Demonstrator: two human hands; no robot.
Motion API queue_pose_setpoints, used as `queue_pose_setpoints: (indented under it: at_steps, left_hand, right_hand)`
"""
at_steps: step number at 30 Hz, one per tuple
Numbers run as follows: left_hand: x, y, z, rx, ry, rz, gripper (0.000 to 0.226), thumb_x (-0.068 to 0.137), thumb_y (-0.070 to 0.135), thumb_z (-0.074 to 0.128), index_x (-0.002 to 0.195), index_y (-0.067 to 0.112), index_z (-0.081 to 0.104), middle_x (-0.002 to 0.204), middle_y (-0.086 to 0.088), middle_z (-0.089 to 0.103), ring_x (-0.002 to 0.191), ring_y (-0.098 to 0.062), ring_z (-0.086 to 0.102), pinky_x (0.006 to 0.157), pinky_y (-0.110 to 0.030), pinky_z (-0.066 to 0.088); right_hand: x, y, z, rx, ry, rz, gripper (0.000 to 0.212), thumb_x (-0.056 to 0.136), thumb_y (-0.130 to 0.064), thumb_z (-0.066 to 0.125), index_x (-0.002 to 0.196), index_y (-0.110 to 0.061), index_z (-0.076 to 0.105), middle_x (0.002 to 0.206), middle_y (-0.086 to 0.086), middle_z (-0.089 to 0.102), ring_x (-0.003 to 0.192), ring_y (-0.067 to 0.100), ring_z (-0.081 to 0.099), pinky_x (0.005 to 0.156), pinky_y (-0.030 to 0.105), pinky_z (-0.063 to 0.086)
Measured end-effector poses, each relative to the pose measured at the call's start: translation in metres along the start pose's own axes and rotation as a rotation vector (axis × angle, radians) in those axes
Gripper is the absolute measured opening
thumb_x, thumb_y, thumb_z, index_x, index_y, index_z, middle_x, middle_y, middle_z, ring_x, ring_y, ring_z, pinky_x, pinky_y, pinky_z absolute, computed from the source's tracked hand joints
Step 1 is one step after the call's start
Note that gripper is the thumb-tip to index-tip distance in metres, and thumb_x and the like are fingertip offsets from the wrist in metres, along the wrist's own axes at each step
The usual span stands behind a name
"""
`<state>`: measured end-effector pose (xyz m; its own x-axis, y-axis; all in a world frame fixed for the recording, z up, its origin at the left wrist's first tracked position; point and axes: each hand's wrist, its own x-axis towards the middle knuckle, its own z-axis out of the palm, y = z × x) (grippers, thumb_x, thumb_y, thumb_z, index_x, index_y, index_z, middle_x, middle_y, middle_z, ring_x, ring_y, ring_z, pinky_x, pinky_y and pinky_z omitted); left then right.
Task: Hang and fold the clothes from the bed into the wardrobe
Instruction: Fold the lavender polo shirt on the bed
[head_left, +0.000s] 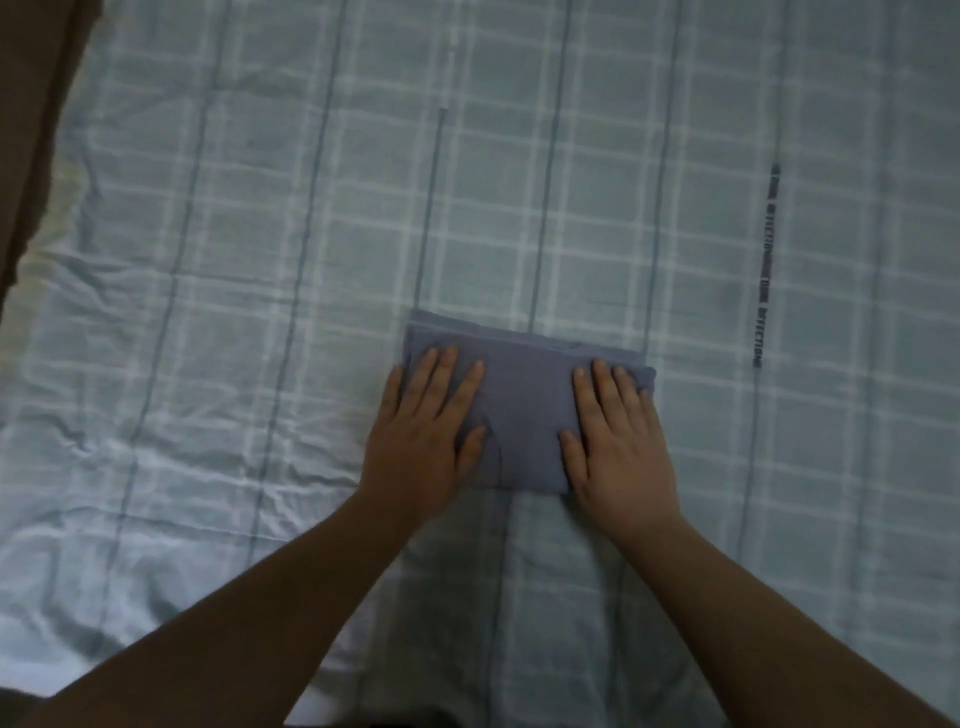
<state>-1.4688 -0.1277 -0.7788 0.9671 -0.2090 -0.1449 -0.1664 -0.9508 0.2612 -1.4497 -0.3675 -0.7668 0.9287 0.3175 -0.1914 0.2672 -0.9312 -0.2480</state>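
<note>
my left hand (421, 447) and right hand (618, 447) lie flat and open on the folded blue cloth (524, 410), holding nothing. its long side runs from 9 to 3 o'clock, one hand on each end.

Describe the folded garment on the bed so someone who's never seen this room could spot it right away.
Start with the bed sheet, pale blue-green with a white check pattern. Near its middle lies the folded garment, a compact rectangle with the left hand and right hand flat on its two ends. It is plain slate blue, the only unpatterned cloth on the sheet.
</note>
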Motion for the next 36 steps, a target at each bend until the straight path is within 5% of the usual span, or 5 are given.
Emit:
queue_pose_setpoints:
  at_steps: [11, 15, 19, 24, 36]
  left_hand:
    - [0.008, -0.019, 0.003, -0.102, 0.047, 0.055, 0.056, 0.100, 0.041, 0.036, 0.152, 0.020, 0.034, 0.160, -0.012, 0.027, 0.149, -0.027, 0.021, 0.117, -0.052, 0.024]
    - [-0.001, -0.008, -0.025, -0.647, 0.296, -0.495, 0.048, 0.089, 0.020, 0.062, 0.134, 0.008, 0.049, 0.131, -0.012, 0.052, 0.123, -0.026, 0.048, 0.102, -0.028, 0.042]
    - [0.008, 0.004, -0.045, -0.841, 0.077, -0.840, 0.029, 0.084, 0.019, 0.071, 0.101, 0.015, 0.047, 0.082, 0.007, 0.051, 0.067, -0.007, 0.051, 0.055, -0.018, 0.041]
    - [0.024, 0.007, -0.048, -0.929, -0.086, -0.912, 0.047, 0.078, 0.030, 0.073, 0.110, -0.001, 0.057, 0.100, -0.009, 0.062, 0.087, -0.023, 0.060, 0.065, -0.026, 0.046]
    - [-0.081, 0.040, -0.205, -1.701, -0.108, -0.700, 0.045, 0.093, 0.016, 0.064, 0.134, 0.000, 0.053, 0.131, -0.020, 0.062, 0.120, -0.036, 0.060, 0.103, -0.052, 0.047]
  right_hand:
    - [0.009, 0.016, 0.001, 0.213, 0.079, -0.005, 0.059, 0.097, -0.037, 0.042, 0.149, -0.011, 0.037, 0.156, 0.011, 0.035, 0.145, 0.026, 0.030, 0.120, 0.044, 0.020]
    - [-0.006, 0.012, -0.017, 0.707, 0.317, 0.539, 0.046, 0.089, -0.025, 0.054, 0.134, -0.016, 0.048, 0.134, 0.002, 0.051, 0.126, 0.021, 0.049, 0.110, 0.038, 0.038]
    - [-0.004, 0.011, -0.031, 0.706, 0.077, 0.867, 0.025, 0.086, -0.022, 0.063, 0.106, -0.012, 0.053, 0.098, 0.006, 0.061, 0.094, 0.028, 0.061, 0.078, 0.032, 0.043]
    - [0.012, 0.027, -0.037, 0.875, -0.191, 0.885, 0.048, 0.049, -0.035, 0.066, 0.084, -0.003, 0.067, 0.083, 0.017, 0.072, 0.076, 0.032, 0.069, 0.064, 0.042, 0.054]
    - [-0.049, -0.017, -0.212, 1.496, -0.248, 0.511, 0.030, 0.089, 0.002, 0.054, 0.113, -0.008, 0.066, 0.106, 0.010, 0.074, 0.095, 0.028, 0.069, 0.086, 0.044, 0.053]
